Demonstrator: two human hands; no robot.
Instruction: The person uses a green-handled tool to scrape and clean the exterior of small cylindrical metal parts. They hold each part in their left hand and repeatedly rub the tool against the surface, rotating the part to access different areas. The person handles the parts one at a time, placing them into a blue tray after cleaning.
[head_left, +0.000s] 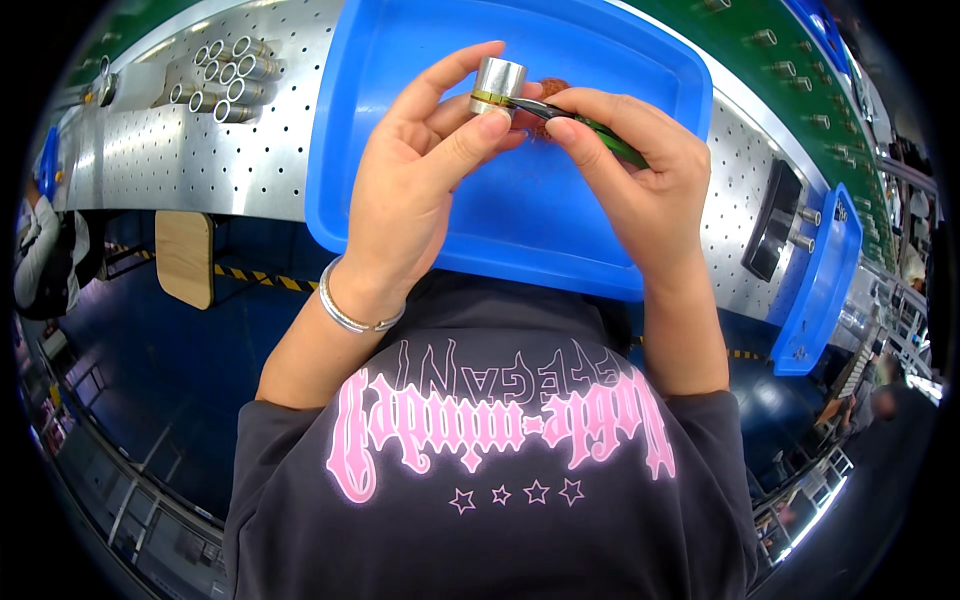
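Over a large blue tray (pixel 540 220), my left hand (pixel 410 170) grips a short silver metal cylinder (pixel 505 74) between thumb and fingers. A yellowish band runs around the cylinder's lower part. My right hand (pixel 650 165) pinches green-and-black tweezers (pixel 618 145), whose dark tips meet the cylinder at that band. Whether the tips hold anything is too small to tell. Partly hidden behind my right fingers, a reddish-brown, copper-coloured clump (pixel 553 88) shows against the tray.
Several metal sleeves (pixel 236 84) lie grouped on the perforated metal worktop (pixel 270 160) at left. A black case (pixel 773 220) and a second blue tray (pixel 822 290) are at right. Beyond the worktop's near edge stands a wooden stool (pixel 184 260); another person (pixel 52 255) is at far left.
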